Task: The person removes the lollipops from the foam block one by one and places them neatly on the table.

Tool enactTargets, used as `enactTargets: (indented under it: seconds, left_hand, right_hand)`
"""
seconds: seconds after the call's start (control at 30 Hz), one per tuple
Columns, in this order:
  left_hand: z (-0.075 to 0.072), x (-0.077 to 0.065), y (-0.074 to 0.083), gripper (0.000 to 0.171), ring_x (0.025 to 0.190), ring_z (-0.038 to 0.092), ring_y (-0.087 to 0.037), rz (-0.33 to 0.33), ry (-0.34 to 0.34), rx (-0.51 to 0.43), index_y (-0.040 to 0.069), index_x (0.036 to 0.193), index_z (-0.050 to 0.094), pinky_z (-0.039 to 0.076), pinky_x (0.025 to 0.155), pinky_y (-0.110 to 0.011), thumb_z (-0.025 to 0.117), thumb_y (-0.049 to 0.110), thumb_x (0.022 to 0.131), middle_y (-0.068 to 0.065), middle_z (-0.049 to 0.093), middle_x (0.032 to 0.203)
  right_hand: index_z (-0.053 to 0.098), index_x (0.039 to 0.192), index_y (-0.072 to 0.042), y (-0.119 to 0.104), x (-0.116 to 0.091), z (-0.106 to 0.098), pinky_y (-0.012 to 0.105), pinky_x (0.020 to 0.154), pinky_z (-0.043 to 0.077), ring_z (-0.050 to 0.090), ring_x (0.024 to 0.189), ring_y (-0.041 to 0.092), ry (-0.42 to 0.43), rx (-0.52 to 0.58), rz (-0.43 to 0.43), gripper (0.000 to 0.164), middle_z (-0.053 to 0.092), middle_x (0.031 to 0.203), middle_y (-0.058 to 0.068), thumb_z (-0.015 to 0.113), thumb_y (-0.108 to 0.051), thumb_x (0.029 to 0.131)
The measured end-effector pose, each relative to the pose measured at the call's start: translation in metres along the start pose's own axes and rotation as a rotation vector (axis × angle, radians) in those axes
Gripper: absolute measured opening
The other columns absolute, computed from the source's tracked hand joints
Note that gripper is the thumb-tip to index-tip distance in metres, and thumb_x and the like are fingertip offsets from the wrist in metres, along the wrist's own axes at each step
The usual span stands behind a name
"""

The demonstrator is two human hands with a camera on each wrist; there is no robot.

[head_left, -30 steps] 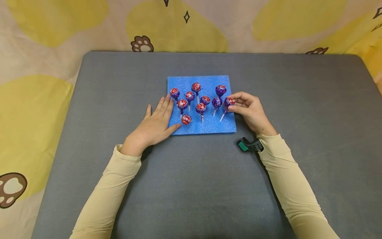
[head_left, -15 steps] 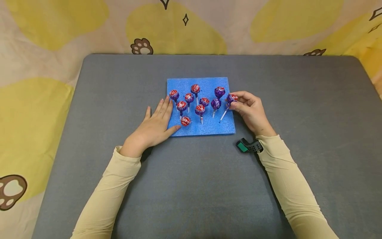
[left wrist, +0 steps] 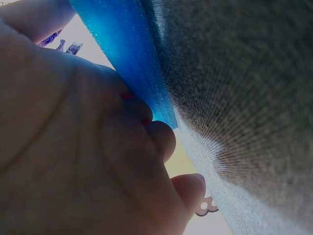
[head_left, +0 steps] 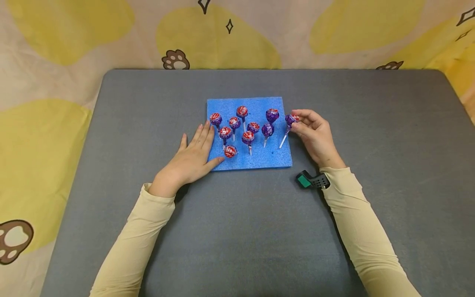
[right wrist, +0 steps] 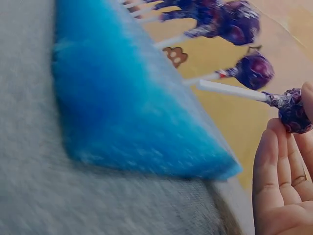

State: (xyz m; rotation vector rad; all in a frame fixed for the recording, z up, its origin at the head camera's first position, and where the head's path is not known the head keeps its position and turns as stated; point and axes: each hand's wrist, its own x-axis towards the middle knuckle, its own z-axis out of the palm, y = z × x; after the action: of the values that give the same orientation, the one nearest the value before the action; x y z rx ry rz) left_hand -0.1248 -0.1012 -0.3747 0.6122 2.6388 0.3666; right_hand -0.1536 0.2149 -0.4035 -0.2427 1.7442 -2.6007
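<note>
A blue foam block [head_left: 259, 161] lies on the grey table, with several lollipops in purple and red wrappers standing in it on white sticks. At the block's right edge my right hand [head_left: 317, 138] pinches one lollipop [head_left: 290, 120] by its wrapped head. Its white stick slants down to the left, and in the right wrist view the whole stick [right wrist: 234, 90] shows, free of the foam. My left hand [head_left: 191, 161] rests against the block's left side, fingers straight and thumb over the front corner near a low lollipop [head_left: 230, 151].
The grey table [head_left: 237, 231] reaches back to a yellow and cream cloth [head_left: 222, 37] printed with paw shapes. A black strap with a green piece [head_left: 311, 180] sits at the right wrist. A small hole [head_left: 272, 152] marks the foam's right part.
The lollipop in my right hand has come up out of the foam and moved right, leaving a small hole. The left hand stays against the block.
</note>
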Motion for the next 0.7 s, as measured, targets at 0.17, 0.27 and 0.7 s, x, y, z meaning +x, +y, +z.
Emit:
enactTargets:
  seconds: [0.17, 0.27, 0.7]
  left_hand:
    - [0.001, 0.0, 0.0, 0.082, 0.142, -0.013, -0.026, -0.001, 0.004, -0.001, 0.003, 0.15, -0.004, -0.006, 0.108, -0.059, 0.037, 0.051, 0.098, -0.01, -0.018, 0.155]
    - [0.001, 0.0, 0.0, 0.082, 0.142, -0.014, -0.025, -0.003, -0.002, 0.0, 0.003, 0.15, -0.005, -0.006, 0.108, -0.059, 0.037, 0.051, 0.098, -0.01, -0.018, 0.155]
    - [0.001, 0.0, -0.001, 0.083, 0.142, -0.014, -0.026, 0.003, 0.0, -0.001, 0.003, 0.149, -0.005, -0.007, 0.108, -0.059, 0.038, 0.05, 0.097, -0.01, -0.018, 0.155]
  right_hand:
    - [0.069, 0.094, -0.002, -0.004, 0.002, -0.007, 0.024, 0.072, 0.052, 0.062, 0.078, 0.015, 0.075, 0.014, 0.015, 0.022, 0.067, 0.088, 0.008, 0.058, 0.014, 0.086]
    - [0.071, 0.093, 0.0, -0.007, 0.003, -0.013, 0.023, 0.072, 0.053, 0.063, 0.079, 0.014, 0.11, -0.007, 0.041, 0.019, 0.068, 0.089, 0.008, 0.06, 0.013, 0.085]
    - [0.072, 0.097, -0.001, -0.006, 0.005, -0.019, 0.018, 0.073, 0.051, 0.064, 0.08, 0.009, 0.195, -0.346, 0.08, 0.015, 0.069, 0.089, 0.002, 0.071, 0.0, 0.082]
